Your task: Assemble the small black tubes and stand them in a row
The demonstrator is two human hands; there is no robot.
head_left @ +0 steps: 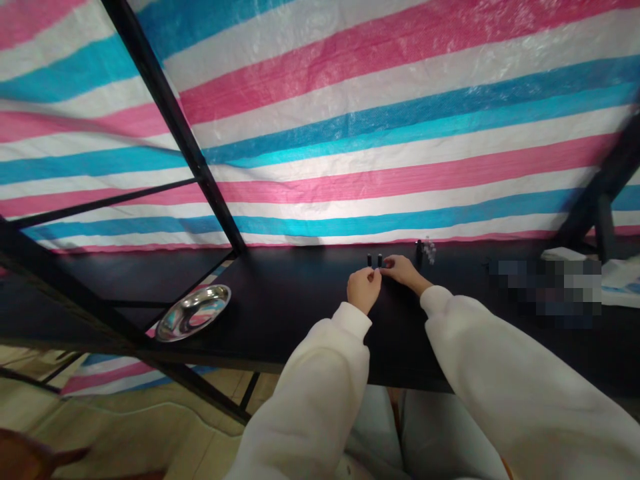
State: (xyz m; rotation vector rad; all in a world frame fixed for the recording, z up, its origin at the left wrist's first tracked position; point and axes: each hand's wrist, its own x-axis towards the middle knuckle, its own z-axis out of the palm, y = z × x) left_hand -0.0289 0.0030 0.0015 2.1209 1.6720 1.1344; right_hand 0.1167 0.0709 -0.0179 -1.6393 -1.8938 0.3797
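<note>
My left hand (364, 289) is closed in a pinch over the black table, its fingertips by two small dark upright pieces. My right hand (400, 269) meets it from the right, thumb and fingers pinched close to the same spot. One small black cylinder (369, 260) stands just beyond my left fingertips. A second black cylinder (380, 260), with a lighter top, is between the two hands. Whatever lies in either pinch is too small to make out. Just behind my right hand are a small dark object (419, 248) and a cluster of clear, bead-like pieces (429, 251).
A shiny round metal dish (194, 312) rests at the left of the black table (285, 307). Black metal frame bars (173, 120) rise on the left. Behind hangs a striped plastic sheet (350, 160). White packaging (620, 283) and a blurred-out patch lie at the right.
</note>
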